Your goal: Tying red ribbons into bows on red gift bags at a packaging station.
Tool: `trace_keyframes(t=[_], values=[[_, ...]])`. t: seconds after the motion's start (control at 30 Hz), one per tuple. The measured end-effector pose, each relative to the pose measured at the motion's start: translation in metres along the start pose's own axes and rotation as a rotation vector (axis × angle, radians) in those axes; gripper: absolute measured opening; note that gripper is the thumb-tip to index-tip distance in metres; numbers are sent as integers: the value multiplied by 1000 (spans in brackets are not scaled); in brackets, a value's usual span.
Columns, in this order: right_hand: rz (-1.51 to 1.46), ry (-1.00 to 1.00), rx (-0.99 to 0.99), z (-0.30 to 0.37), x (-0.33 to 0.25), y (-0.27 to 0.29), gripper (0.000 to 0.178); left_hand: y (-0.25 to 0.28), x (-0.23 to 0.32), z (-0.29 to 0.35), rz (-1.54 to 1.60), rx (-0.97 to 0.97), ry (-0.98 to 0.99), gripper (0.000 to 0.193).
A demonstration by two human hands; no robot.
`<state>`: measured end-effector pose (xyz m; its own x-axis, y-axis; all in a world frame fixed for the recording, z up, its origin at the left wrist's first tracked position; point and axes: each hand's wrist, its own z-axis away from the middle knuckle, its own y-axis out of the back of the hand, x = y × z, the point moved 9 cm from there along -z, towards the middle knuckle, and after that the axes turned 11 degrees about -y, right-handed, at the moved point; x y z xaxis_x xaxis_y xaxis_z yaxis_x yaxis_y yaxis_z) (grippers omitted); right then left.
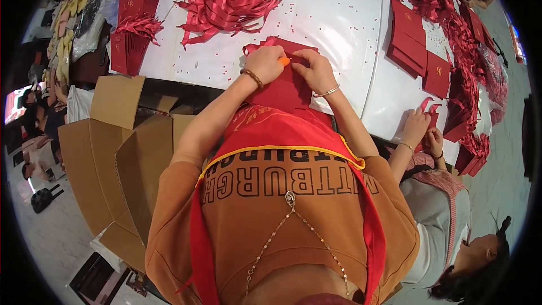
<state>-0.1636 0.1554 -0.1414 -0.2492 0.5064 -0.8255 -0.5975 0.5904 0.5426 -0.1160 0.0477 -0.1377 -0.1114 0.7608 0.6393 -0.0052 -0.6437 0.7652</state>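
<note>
Gripping orange tool (285,61) in left hand (265,63), we bend right hand (316,72) over red bag (287,89), pinch unclear; tool slipping could scratch or tear bag.

On the table (333,36), ribbons (234,3) lie beyond the nearest packet (289,89)

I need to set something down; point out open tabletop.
Widest: speckled white table cover between the ribbon heap and red card stacks at right. Smaller: between the right hand and co-worker's hand. Crowded: the right edge, under heaped red ribbons.
</note>
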Motion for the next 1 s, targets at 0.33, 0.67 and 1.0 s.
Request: trace_keyframes(t=[0.33,0.67,1.0], values=[[-226,-186,-134,-3,19,-9,28,-1,16,12,-180,179,-106,11],[-310,-372,-298,-6,30,-20,25,34,11,21,42,417,-264,11],[-384,-305,-344,-4,21,-26,31,5,0,12,117,196,-64,12]])
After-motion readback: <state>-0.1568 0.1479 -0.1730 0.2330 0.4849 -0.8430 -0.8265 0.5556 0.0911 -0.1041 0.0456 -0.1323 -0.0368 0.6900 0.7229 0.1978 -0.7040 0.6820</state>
